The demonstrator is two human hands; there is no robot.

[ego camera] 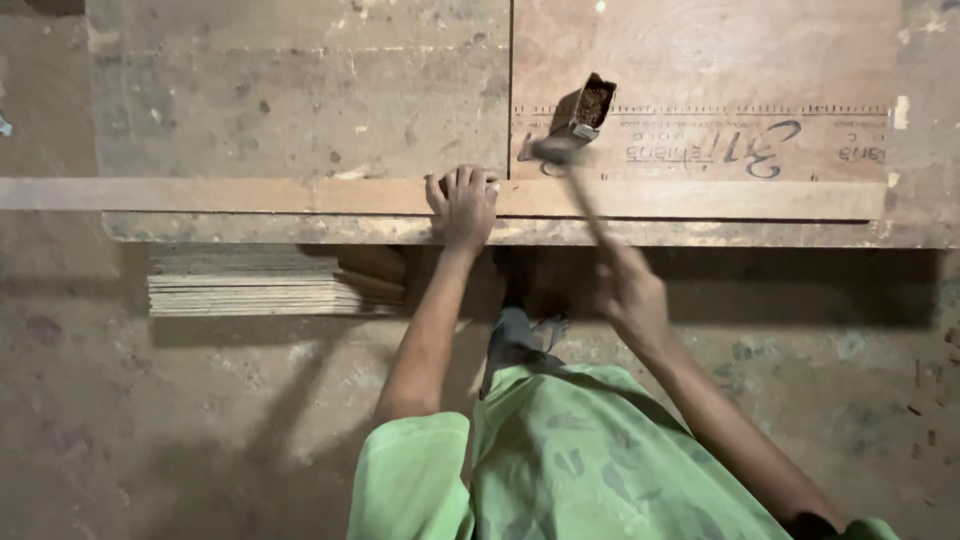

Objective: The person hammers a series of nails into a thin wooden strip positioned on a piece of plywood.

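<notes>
My left hand (463, 203) rests with curled fingers on a long wooden strip (250, 193) that lies across the front of a plywood sheet (300, 100). Whether it pinches something small I cannot tell. My right hand (632, 295) grips the handle of a hammer (577, 185), blurred by motion, whose head (552, 150) hangs just right of my left hand. A small open box of nails (592, 105) stands on the second plywood panel (720, 60) behind the hammer head.
A stack of thin plywood strips (265, 285) lies under the bench edge at the left. Beneath is a dusty concrete floor (150, 420). My green clothing (560, 460) fills the bottom centre.
</notes>
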